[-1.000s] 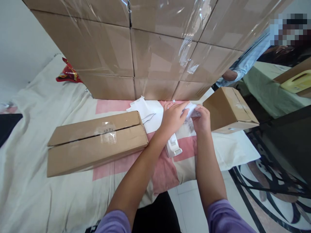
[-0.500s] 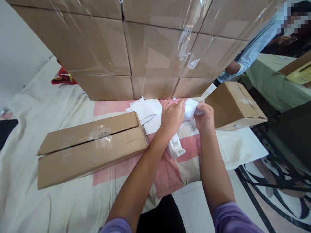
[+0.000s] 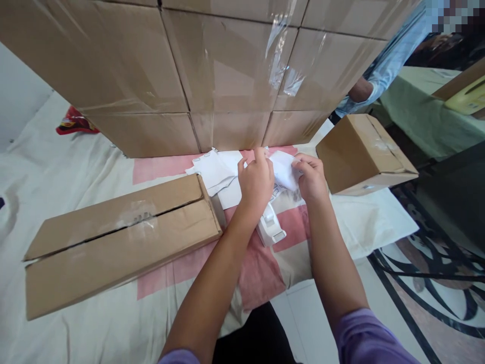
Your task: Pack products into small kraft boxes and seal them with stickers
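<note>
A folded or curled piece of white paper [image 3: 285, 169] is between my two hands, in front of the stacked cartons. My left hand [image 3: 255, 182] has its fingers bent and grips the paper's left edge; part of that grip is hidden behind the hand. On the other side, my right hand [image 3: 312, 178] pinches the paper's right edge between thumb and fingers. Below my left hand lies a white tape dispenser [image 3: 271, 228], partly covered by my wrist. Several loose white paper pieces [image 3: 212, 171] lie to the left of my hands on the cloth.
Taped cardboard cartons [image 3: 235, 76] form a wall at the back. A flat closed carton [image 3: 125, 237] lies at left, an open cardboard box [image 3: 369, 156] at right. A red packet [image 3: 76, 121] sits at far left. Another person's sleeve [image 3: 397, 60] shows behind the cartons.
The view has shifted slightly, so the cartons appear further left and higher. Both hands still hold the paper, which is now tilted differently; the left index finger is raised more upright.
</note>
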Demonstrator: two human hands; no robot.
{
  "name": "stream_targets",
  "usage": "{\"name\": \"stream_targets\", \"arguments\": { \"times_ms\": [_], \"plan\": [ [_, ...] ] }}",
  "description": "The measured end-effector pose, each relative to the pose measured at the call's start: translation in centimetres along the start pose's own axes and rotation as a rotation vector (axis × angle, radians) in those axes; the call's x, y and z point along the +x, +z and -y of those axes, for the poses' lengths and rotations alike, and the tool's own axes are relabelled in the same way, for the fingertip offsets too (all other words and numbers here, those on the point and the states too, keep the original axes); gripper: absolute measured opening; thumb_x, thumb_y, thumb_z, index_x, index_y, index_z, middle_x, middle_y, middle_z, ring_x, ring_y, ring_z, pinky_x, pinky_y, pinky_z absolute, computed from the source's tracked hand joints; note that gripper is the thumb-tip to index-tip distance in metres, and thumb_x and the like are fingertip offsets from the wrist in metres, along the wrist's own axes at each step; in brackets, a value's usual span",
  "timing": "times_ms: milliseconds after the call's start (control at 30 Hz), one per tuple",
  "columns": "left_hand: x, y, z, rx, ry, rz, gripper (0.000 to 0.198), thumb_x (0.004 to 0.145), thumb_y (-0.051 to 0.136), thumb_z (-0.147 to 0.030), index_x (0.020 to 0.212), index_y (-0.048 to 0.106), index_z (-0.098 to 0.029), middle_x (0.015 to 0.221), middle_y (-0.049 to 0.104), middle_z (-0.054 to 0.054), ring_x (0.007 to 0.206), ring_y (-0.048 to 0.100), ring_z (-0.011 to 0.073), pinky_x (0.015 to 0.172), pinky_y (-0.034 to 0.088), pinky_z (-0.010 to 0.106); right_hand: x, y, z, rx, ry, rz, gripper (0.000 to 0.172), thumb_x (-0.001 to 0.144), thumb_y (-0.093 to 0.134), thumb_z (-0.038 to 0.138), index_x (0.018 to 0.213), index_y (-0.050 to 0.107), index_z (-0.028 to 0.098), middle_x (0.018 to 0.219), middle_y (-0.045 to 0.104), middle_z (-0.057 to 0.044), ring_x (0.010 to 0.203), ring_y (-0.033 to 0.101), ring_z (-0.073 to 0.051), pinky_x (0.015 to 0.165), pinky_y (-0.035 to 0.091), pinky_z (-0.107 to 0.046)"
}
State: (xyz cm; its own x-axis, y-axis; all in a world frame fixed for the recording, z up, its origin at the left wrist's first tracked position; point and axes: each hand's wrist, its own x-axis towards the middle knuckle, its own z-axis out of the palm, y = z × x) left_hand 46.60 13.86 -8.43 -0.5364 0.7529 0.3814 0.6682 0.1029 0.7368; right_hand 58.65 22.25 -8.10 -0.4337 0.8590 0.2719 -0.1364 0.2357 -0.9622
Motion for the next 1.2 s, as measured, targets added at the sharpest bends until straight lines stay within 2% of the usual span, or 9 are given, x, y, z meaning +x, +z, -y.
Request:
{"name": "stream_targets", "arguments": {
  "times_ms": [200,500,667,733,833,900,1000,1200],
  "plan": [
    [-0.15,0.0,0.06,-0.021,0.006,-0.108,0.022,0.101,0.031,-0.013,0.11,0.045,-0.027,0.089,0.075,0.0,0.085,0.07,0.0185,0.105,0.042,0.042,-0.21,0.08,0.24,-0.021,-0.043,0.032,0.017,0.072,0.066,0.022,0.056,0.062,0.019,0.055,0.047,0.003,0.052,0.039,-0.009,0.048,0.027,-0.025],
    [-0.27,-0.42,-0.06,-0.186,-0.008,-0.179,0.026,0.101,0.029,-0.012,0.117,0.043,-0.027,0.115,0.076,0.007,0.111,0.071,0.0201,0.106,0.047,0.043,-0.42,0.27,0.29,-0.044,-0.06,0.034,0.017,0.073,0.069,0.025,0.058,0.063,0.02,0.057,0.05,0.002,0.053,0.04,-0.01,0.051,0.03,-0.026],
    [-0.41,-0.36,0.28,-0.343,-0.05,-0.188,0.033,0.101,0.021,-0.011,0.122,0.039,-0.029,0.123,0.075,0.006,0.116,0.07,0.0136,0.093,0.056,0.033,-0.29,-0.07,0.46,-0.023,-0.081,-0.003,0.016,0.072,0.065,0.024,0.056,0.061,0.02,0.055,0.047,0.002,0.051,0.039,-0.01,0.05,0.027,-0.026],
    [-0.54,-0.43,0.24,-0.365,-0.009,-0.188,0.028,0.102,0.024,-0.014,0.121,0.04,-0.028,0.124,0.074,0.005,0.118,0.069,0.0136,0.095,0.055,0.032,-0.22,-0.26,0.59,-0.022,-0.104,-0.037,0.018,0.072,0.065,0.024,0.055,0.059,0.02,0.055,0.046,0.002,0.052,0.038,-0.01,0.051,0.027,-0.026],
    [-0.62,-0.57,0.02,-0.288,0.061,-0.179,0.009,0.102,0.044,-0.028,0.111,0.047,-0.027,0.13,0.071,0.007,0.122,0.066,0.0184,0.104,0.051,0.038,-0.24,-0.41,0.74,-0.039,-0.123,-0.057,0.019,0.073,0.065,0.027,0.056,0.06,0.02,0.056,0.047,0.002,0.054,0.04,-0.011,0.053,0.03,-0.026],
    [-0.54,-0.59,-0.08,-0.235,0.062,-0.183,0.007,0.1,0.052,-0.033,0.101,0.05,-0.027,0.132,0.07,0.007,0.121,0.066,0.0206,0.105,0.049,0.041,-0.33,-0.41,0.78,-0.058,-0.129,-0.039,0.017,0.073,0.066,0.027,0.058,0.063,0.021,0.057,0.05,0.002,0.056,0.042,-0.012,0.054,0.031,-0.027],
    [-0.35,-0.5,-0.04,-0.198,0.068,-0.192,0.006,0.101,0.049,-0.027,0.095,0.052,-0.026,0.13,0.071,0.007,0.12,0.065,0.0197,0.103,0.049,0.04,-0.46,-0.4,0.78,-0.075,-0.144,-0.001,0.015,0.074,0.066,0.027,0.06,0.067,0.021,0.059,0.055,0.002,0.057,0.045,-0.013,0.055,0.032,-0.027],
    [-0.32,-0.38,0.14,-0.198,0.112,-0.199,0.006,0.097,0.049,-0.021,0.101,0.053,-0.025,0.128,0.069,0.006,0.119,0.064,0.0187,0.102,0.047,0.037,-0.51,-0.55,0.77,-0.098,-0.158,0.005,0.017,0.075,0.068,0.03,0.06,0.068,0.022,0.06,0.057,0.001,0.057,0.047,-0.013,0.056,0.035,-0.029]
  ]
}}
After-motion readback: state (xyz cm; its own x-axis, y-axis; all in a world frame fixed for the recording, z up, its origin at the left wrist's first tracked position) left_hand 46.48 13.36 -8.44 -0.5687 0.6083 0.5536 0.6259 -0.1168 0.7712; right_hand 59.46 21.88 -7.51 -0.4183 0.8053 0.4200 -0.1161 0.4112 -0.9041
